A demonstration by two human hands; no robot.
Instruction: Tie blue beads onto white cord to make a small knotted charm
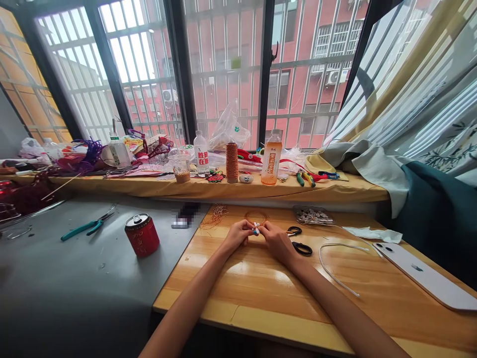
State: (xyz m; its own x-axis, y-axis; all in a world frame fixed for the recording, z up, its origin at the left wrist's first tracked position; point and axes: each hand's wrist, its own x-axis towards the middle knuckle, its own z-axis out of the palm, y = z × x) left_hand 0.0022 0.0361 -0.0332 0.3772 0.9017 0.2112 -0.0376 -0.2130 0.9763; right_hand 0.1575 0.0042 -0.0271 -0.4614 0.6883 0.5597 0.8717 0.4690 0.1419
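Note:
My left hand point(238, 234) and my right hand point(276, 240) meet over the wooden board, both closed in a pinch. Between their fingertips is a small white-and-blue piece point(256, 229), too small to name for sure. A loop of thin copper-coloured wire point(257, 214) curves just behind it; whether it joins the piece I cannot tell. Black-handled scissors point(302, 248) lie beside my right hand, their blades partly hidden by it. A tangle of copper-coloured wire point(219, 213) rests beyond my left hand.
A red can point(142, 236) and teal-handled pliers point(87, 228) are on the grey surface at left. To the right lie a white cord point(330, 268), a phone point(425, 271) and a clear tray of small pieces point(313, 216). On the sill stand a thread spool point(231, 163) and an orange-drink bottle point(272, 159).

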